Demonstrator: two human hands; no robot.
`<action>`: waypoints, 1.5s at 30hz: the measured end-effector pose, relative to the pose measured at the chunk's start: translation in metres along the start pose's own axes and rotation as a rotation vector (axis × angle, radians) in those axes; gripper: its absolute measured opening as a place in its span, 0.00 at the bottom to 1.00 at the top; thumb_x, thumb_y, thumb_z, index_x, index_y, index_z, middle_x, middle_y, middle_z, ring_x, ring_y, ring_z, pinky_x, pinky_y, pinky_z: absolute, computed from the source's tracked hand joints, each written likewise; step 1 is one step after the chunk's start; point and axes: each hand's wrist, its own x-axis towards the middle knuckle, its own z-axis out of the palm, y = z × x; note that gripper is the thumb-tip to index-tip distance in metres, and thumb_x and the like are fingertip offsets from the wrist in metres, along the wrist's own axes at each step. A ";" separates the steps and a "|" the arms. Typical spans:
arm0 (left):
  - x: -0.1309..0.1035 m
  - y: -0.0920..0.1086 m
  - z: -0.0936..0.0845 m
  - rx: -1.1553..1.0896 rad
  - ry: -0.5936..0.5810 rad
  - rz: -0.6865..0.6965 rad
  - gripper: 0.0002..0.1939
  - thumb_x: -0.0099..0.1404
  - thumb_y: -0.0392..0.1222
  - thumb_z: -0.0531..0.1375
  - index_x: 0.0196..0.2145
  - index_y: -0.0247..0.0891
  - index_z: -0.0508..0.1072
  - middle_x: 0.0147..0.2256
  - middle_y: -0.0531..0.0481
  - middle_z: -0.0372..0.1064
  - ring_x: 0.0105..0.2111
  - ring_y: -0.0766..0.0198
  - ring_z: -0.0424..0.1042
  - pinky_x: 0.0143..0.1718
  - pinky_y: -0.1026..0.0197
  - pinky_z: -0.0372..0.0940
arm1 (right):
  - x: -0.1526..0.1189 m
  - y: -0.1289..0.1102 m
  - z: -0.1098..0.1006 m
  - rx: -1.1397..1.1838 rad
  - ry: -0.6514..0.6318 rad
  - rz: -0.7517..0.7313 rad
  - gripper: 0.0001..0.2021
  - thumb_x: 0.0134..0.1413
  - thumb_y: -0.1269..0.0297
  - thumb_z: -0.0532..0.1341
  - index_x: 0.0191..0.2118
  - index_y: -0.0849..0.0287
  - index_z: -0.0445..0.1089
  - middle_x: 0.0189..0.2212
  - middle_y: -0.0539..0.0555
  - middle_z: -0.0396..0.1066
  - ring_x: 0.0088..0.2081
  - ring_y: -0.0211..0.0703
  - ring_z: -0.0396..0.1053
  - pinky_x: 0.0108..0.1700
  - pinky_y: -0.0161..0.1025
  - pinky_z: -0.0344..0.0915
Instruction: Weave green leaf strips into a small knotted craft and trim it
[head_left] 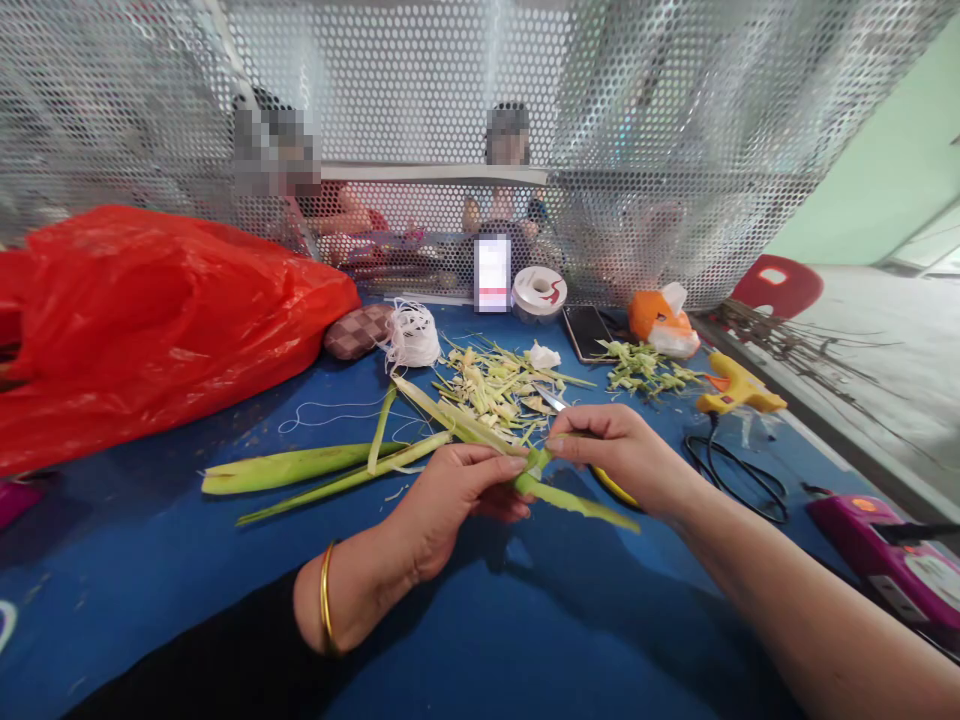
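Between my two hands is a green leaf strip (577, 503), folded or knotted where the fingers meet, with one flat end pointing right. My left hand (465, 490), with a gold bangle at its wrist, pinches the strip from the left. From the right, my right hand (611, 445) pinches the fold between thumb and fingers. Scissors with a yellow handle (615, 488) lie partly hidden under my right hand. Left of my hands rest a broad green leaf sheath (292, 468) and a thinner leaf stalk (337, 483). Behind them spreads a heap of pale leaf scraps (487, 390).
A red plastic bag (172, 320) fills the left. White string (412, 335), a ribbon roll (538, 290), a lit phone (493, 272) and a dark phone (589, 332) line the back. A yellow glue gun (739, 385) and purple power strip (885, 555) lie right. People sit behind the perforated screen.
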 end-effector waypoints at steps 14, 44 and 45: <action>0.001 0.006 0.000 -0.233 0.249 0.052 0.07 0.59 0.41 0.65 0.27 0.35 0.76 0.26 0.46 0.78 0.26 0.65 0.76 0.29 0.66 0.67 | -0.037 -0.014 0.026 -0.681 0.401 -0.830 0.04 0.54 0.70 0.62 0.30 0.55 0.72 0.23 0.53 0.72 0.27 0.44 0.68 0.33 0.42 0.60; -0.003 -0.004 0.008 -0.214 0.096 0.171 0.10 0.51 0.43 0.70 0.30 0.35 0.80 0.30 0.49 0.77 0.34 0.64 0.73 0.40 0.63 0.64 | -0.015 0.015 0.076 0.218 0.151 0.009 0.13 0.50 0.55 0.62 0.23 0.59 0.70 0.21 0.50 0.68 0.28 0.41 0.63 0.34 0.38 0.63; -0.003 -0.003 0.008 -0.212 0.072 0.167 0.11 0.49 0.41 0.71 0.32 0.35 0.80 0.31 0.49 0.78 0.34 0.63 0.73 0.41 0.63 0.64 | -0.014 0.015 0.075 0.228 0.157 0.005 0.14 0.50 0.54 0.62 0.23 0.59 0.70 0.21 0.50 0.68 0.28 0.41 0.63 0.34 0.38 0.63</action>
